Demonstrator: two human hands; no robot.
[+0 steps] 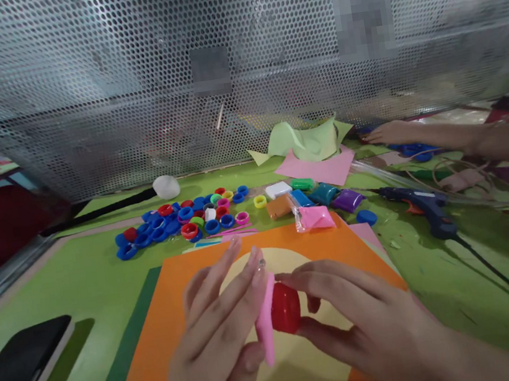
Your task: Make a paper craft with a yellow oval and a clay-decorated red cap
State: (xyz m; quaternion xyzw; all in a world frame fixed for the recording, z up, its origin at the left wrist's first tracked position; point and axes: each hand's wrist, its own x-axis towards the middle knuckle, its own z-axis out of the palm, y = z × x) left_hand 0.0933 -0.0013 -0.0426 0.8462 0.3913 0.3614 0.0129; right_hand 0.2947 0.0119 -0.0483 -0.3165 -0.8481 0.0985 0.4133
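My right hand [359, 308] pinches a shiny red bottle cap [285, 308] between thumb and fingers. The cap presses against a thin, flat piece of pink modelling clay [267, 326], held on edge. On the other side of the clay, my left hand [220, 326] supports it, with long fingers laid along it and the thumb low near its edge. Both hands are above an orange sheet [160, 328] with a large pale yellow circle [301, 365] on it. What faces the clay inside the cap is hidden.
Many bottle caps [187, 215] lie beyond the sheet, beside bags of coloured clay [317, 216]. A blue glue gun [418, 203] trails its cord on the right. A black phone [25, 370] is at left. Another person's arm [453, 133] reaches in at right. Perforated metal [154, 104] stands behind.
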